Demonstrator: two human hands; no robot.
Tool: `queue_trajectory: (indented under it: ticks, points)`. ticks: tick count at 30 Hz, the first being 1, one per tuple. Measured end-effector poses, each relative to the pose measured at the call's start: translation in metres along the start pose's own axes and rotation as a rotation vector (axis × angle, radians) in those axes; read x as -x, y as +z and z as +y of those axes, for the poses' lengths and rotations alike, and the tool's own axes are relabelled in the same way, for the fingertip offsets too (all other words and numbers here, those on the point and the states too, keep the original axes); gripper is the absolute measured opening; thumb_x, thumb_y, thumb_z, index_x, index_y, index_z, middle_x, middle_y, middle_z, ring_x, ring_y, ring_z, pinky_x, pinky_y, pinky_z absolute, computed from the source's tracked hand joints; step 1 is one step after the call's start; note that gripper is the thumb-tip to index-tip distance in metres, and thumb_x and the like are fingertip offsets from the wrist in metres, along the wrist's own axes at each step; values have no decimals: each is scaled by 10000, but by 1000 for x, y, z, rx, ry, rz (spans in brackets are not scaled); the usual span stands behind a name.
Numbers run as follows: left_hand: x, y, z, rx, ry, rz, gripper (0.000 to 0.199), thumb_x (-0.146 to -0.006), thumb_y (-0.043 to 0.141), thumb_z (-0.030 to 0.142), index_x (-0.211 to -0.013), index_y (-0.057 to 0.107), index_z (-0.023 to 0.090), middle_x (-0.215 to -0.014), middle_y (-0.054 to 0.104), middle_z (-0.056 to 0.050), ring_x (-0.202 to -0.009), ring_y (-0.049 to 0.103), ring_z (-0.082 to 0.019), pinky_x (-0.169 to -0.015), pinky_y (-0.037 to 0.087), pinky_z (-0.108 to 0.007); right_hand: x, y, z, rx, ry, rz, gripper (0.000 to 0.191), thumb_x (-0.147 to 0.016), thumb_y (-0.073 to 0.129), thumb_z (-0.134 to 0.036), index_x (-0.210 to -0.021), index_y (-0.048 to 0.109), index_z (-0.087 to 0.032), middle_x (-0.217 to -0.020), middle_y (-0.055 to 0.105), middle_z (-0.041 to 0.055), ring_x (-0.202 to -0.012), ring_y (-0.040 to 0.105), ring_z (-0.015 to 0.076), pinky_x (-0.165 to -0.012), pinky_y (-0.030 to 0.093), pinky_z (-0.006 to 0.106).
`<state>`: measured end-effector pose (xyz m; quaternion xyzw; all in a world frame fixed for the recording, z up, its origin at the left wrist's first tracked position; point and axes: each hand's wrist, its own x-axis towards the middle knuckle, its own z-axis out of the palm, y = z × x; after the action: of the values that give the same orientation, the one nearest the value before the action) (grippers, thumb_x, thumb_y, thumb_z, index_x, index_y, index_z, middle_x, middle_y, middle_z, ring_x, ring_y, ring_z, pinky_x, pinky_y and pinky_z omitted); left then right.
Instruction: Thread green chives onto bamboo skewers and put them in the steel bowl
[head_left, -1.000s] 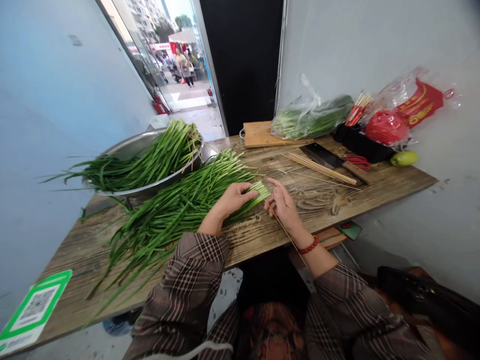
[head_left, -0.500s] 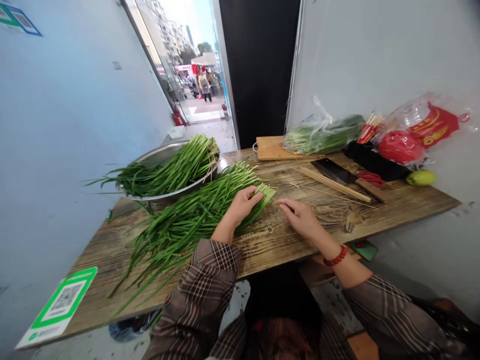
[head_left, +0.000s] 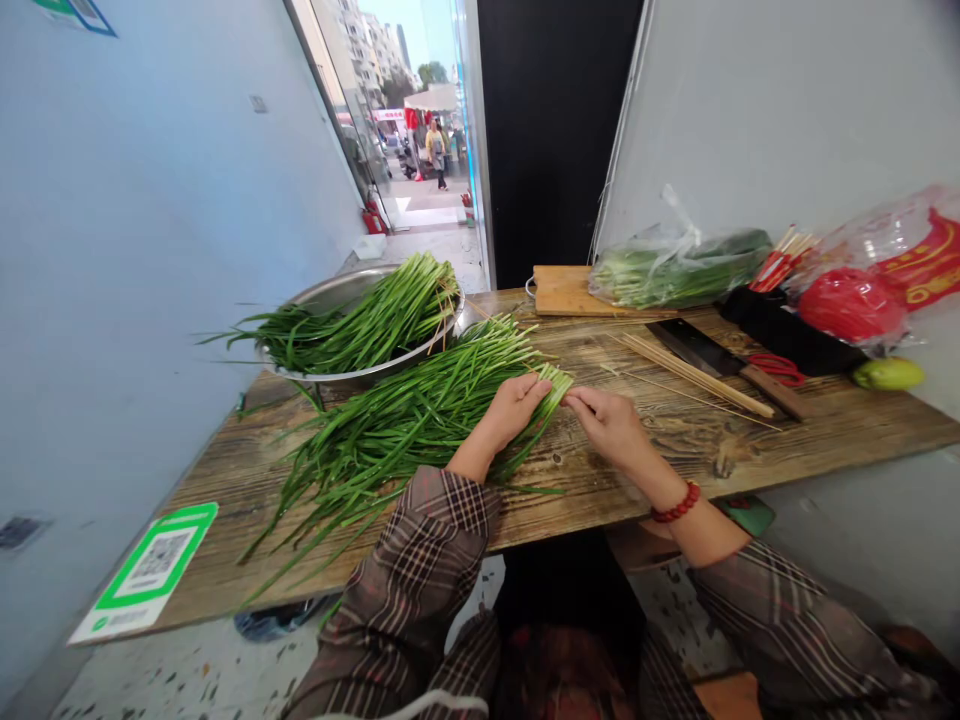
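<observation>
Currently | two hands (head_left: pixel 516 408) (head_left: pixel 609 428) at one chive heap (head_left: pixel 405 418) | one knife (head_left: pixel 702 347)

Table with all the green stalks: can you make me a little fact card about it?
Table: wooden, with a heap of green stalks
Left hand: gripping a bunch near its pale ends
Right hand: fingertips pinched together at those ends
Metal bowl: holds more greens
Knife: lying beside thin sticks
Cutting board: partly hidden by bagged greens
</observation>
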<state>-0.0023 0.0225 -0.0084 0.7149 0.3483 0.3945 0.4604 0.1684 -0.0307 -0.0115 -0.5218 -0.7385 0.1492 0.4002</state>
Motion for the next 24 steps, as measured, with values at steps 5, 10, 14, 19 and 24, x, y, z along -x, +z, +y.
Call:
queue_trajectory:
  ticks: [5, 10, 14, 19, 24]
  points:
    - [0, -1, 1, -74, 6, 22, 384, -875, 461, 469, -635, 393, 178, -617, 344, 40, -614, 338, -103, -587, 289, -235, -1, 4, -3, -27, 52, 22, 301, -928, 455, -333, -716, 622, -200, -580, 606, 3, -556, 560, 150, -576, 378, 266]
    - [-1, -3, 5, -230, 65, -64, 372, -884, 451, 425, -617, 379, 177, -630, 349, 40, -635, 340, -105, -602, 286, -234, 7, -4, 11, -216, 164, -131, 248, -907, 487, -400, -821, 613, -204, -608, 611, -17, -517, 554, 131, -566, 422, 258]
    - [1, -1, 10, -311, 94, -162, 329, -893, 463, 396, -667, 484, 157, -662, 445, 32, -664, 403, -109, -635, 329, -226, 4, -13, 20, -201, 139, -50, 382, -853, 576, -424, -1161, 580, -198, -785, 641, 12, -641, 598, 153, -630, 468, 282]
    - [2, 2, 5, -387, 110, -211, 272, -898, 469, 327, -784, 622, 133, -743, 603, 2, -719, 505, -125, -699, 397, -228, 2, 5, 6, -171, 159, 61, 318, -871, 537, -428, -1079, 622, -202, -734, 641, 15, -642, 605, 168, -605, 464, 281]
    - [0, 4, 0, -467, 107, -264, 285, -886, 452, 300, -844, 676, 129, -749, 644, -9, -699, 537, -132, -696, 424, -235, 11, 30, 0, -197, 232, 215, 277, -887, 495, -425, -958, 636, -198, -873, 708, 63, -833, 658, 206, -728, 487, 304]
